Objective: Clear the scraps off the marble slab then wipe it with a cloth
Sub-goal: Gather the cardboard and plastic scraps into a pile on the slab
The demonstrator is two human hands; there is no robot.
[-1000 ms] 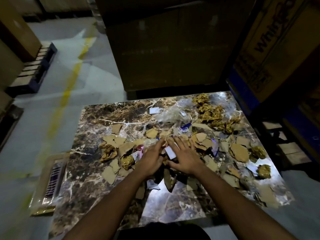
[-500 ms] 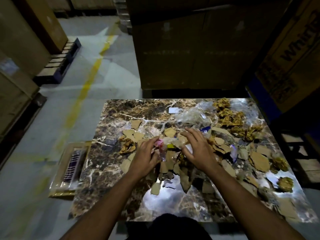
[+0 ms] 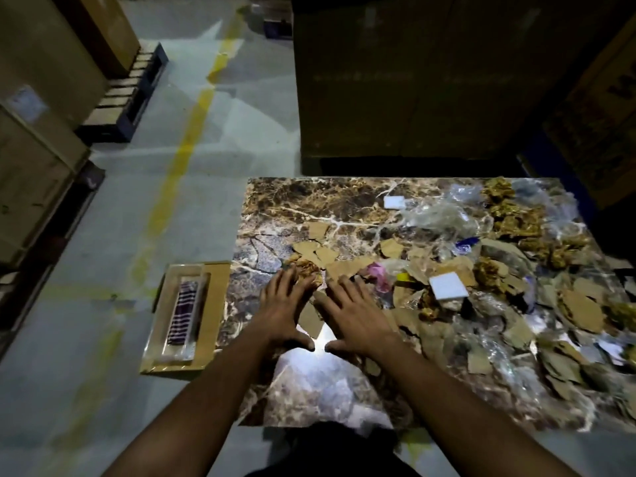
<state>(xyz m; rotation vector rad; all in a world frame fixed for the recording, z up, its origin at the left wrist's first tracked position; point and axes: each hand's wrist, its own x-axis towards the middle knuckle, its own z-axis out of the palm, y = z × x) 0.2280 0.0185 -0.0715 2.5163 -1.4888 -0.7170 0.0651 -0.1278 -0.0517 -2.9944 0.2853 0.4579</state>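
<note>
i had both hands flat at frame centre, left hand [image 3: 283, 309] and right hand [image 3: 354, 318], fingers spread and grasping nothing. they pressed the cardboard scraps [image 3: 311, 320] on the marble slab [image 3: 275, 201], probably to rake them together.

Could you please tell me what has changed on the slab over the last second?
Both hands slid left from the middle of the scrap heap. The left hand and right hand now lie flat, fingers spread, near the left side of the marble slab, over a few cardboard scraps. The curled fingers have straightened; nothing is held. The white square, the plastic film and the right-hand scraps stayed put.
</note>
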